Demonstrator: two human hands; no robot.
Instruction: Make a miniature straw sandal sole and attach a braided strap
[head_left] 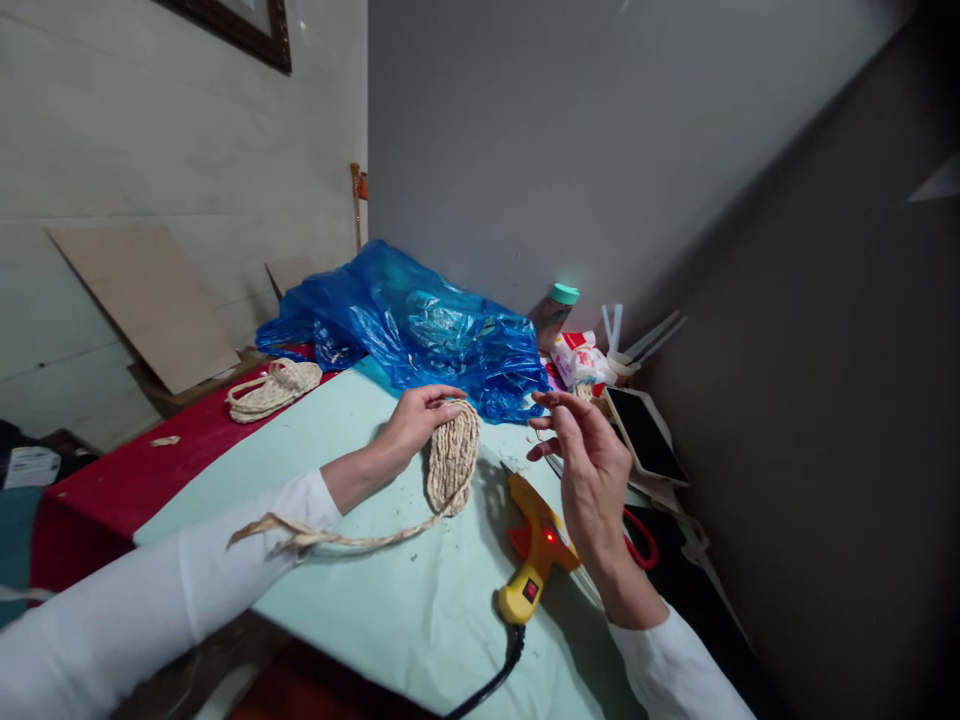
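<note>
An oval piece of coiled, braided straw-coloured cord (453,462) stands over the pale green sheet. My left hand (411,428) is closed on its upper edge, thumb in front. From its lower end a loose braided tail (360,541) runs left across my white sleeve and ends in frayed strands. My right hand (589,460) is raised to the right of the coil, fingers bent and apart, with no held thing visible. Below it lies a yellow hot glue gun (536,545), a red light showing, nozzle pointing up and left. Its black cord (491,685) trails toward the front edge.
Another bundle of braided cord (274,389) lies on the red cloth (97,500) at left. A crumpled blue plastic bag (420,320) covers the back. At right are a green-lidded jar (555,312), glue sticks (652,338), a dark-screened tablet (646,432) and a red scissor handle (643,542).
</note>
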